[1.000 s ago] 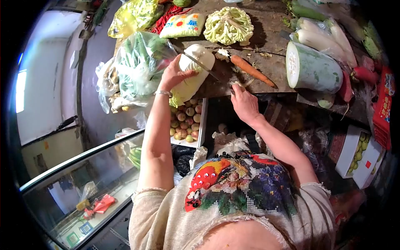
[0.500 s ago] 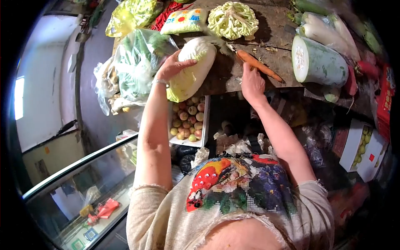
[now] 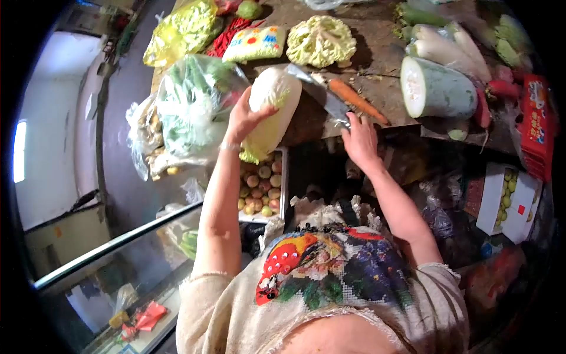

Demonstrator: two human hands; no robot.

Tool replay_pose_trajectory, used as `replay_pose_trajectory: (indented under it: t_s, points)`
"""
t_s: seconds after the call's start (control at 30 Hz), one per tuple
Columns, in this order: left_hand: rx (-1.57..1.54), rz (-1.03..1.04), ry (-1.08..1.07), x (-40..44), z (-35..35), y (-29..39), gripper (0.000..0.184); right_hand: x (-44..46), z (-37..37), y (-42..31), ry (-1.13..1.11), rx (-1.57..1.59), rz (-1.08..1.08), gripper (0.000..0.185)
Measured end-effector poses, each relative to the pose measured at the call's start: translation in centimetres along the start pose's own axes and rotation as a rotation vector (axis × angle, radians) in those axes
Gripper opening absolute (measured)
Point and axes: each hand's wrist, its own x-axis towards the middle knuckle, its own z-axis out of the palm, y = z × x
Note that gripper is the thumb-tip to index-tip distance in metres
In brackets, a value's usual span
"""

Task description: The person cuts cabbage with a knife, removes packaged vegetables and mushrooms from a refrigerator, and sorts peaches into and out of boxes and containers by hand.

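A pale napa cabbage (image 3: 285,97) lies at the table's front edge, its leafy yellow-green end hanging slightly over. My left hand (image 3: 243,121) is closed on its left side, thumb across the top. A knife (image 3: 329,101) is in my right hand (image 3: 361,143), fingers wrapped round its handle, which they mostly hide. The broad blade points away and to the left, its far end close beside or touching the cabbage's upper right. Just right of the blade lies an orange carrot (image 3: 356,101).
Bagged green vegetables (image 3: 197,118) sit left of the cabbage. Behind are a printed packet (image 3: 254,44), red chillies (image 3: 231,36) and a cauliflower (image 3: 321,42). A cut winter melon (image 3: 442,88) stands right. Below the table's edge is a box of fruit (image 3: 259,189).
The knife has turned, so its blade now shows its broad face instead of being barely visible. My right hand has rotated with it. The whole view has shifted slightly.
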Motion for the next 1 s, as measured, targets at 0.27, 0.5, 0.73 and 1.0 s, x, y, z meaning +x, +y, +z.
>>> replay_pose_trajectory:
  t_s: [0.27, 0.5, 0.73, 1.0]
  points:
    - [0.213, 0.199, 0.117, -1.5, 1.4, -3.7, 0.098, 0.9, 6.4, -4.7, -0.453, 0.838, 0.106, 0.090]
    - [0.657, 0.255, 0.241, -6.5, 3.8, 0.3, 0.109, 0.2, 9.8, -8.3, -0.594, 1.742, 0.391, 0.135]
    - [0.920, 0.325, 0.302, -12.5, 6.7, 6.5, 0.095, -3.1, 5.0, -6.8, -0.783, 1.978, 0.016, 0.094]
    - [0.846, 0.705, 0.031, -11.8, 7.0, 21.9, 0.080, 1.8, -6.3, -1.3, 0.073, 0.532, -0.737, 0.067]
